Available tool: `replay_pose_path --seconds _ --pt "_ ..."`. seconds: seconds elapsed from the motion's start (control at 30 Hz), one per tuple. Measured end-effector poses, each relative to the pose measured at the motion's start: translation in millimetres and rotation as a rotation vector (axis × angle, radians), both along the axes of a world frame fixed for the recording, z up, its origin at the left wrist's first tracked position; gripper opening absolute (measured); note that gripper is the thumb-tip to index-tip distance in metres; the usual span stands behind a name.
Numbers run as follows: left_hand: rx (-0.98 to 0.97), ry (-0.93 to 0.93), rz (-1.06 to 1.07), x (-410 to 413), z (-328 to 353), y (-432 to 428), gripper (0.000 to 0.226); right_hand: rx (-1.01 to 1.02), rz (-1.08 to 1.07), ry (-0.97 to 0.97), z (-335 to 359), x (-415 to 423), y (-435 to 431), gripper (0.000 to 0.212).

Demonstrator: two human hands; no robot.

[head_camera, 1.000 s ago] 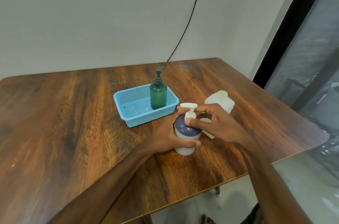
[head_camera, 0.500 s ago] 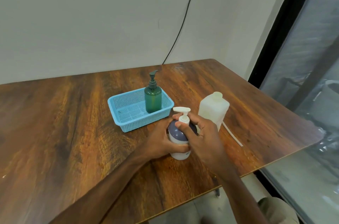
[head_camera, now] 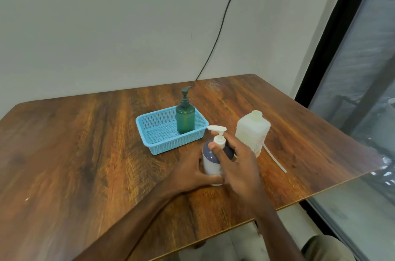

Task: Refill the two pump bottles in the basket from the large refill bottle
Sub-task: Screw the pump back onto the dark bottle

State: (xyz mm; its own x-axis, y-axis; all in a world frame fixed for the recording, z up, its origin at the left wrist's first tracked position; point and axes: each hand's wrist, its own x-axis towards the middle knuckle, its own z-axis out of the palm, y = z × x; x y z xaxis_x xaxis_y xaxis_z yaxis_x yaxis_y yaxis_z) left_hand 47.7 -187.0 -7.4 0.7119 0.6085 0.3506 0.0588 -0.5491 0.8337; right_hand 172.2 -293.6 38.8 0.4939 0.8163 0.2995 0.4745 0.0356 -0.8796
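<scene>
head view: the left hand (head_camera: pixel 190 172) wraps its grip round the body of the purple-topped pump bottle (head_camera: pixel 210 164), which stands upright on the table (head_camera: pixel 85 153) between the blue basket (head_camera: pixel 162 147) and the near edge, likely to stop it turning. the right hand (head_camera: pixel 239 166) closes its grip on the white pump collar (head_camera: pixel 219 140), apparently to twist it; on or off, i cannot tell. the green pump bottle (head_camera: pixel 185 119) stands at the basket's right end. the large refill bottle (head_camera: pixel 252 130) waits toward the right edge, within reach, with a thin white tube (head_camera: pixel 274 159) lying beside it.
</scene>
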Motion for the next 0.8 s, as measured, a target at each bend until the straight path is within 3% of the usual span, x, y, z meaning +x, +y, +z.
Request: replay_pose_path --seconds 0.07,0.17,0.3,0.5,0.67,0.8 --pt "0.029 0.007 0.052 -5 2 -5 0.065 0.000 0.017 0.076 -3 2 -3 0.036" --pt "0.063 -0.021 0.148 -12 6 -9 0.066 -0.028 -0.008 0.179 -16 0 -7 0.059" --pt "0.083 -0.059 0.270 -31 11 -10 0.067 -0.005 0.010 0.275 -35 -6 -8 0.059" --pt "0.013 -0.141 0.497 -60 38 13 0.080 0.015 0.031 0.273 -39 -21 12 0.043" --pt "0.026 -0.077 0.596 -70 67 62 0.071 -0.065 0.049 0.217 -35 -28 30 0.023" --pt "-0.034 0.021 0.642 -64 59 93 0.078 -0.090 0.022 0.210 -39 -29 33 0.014"
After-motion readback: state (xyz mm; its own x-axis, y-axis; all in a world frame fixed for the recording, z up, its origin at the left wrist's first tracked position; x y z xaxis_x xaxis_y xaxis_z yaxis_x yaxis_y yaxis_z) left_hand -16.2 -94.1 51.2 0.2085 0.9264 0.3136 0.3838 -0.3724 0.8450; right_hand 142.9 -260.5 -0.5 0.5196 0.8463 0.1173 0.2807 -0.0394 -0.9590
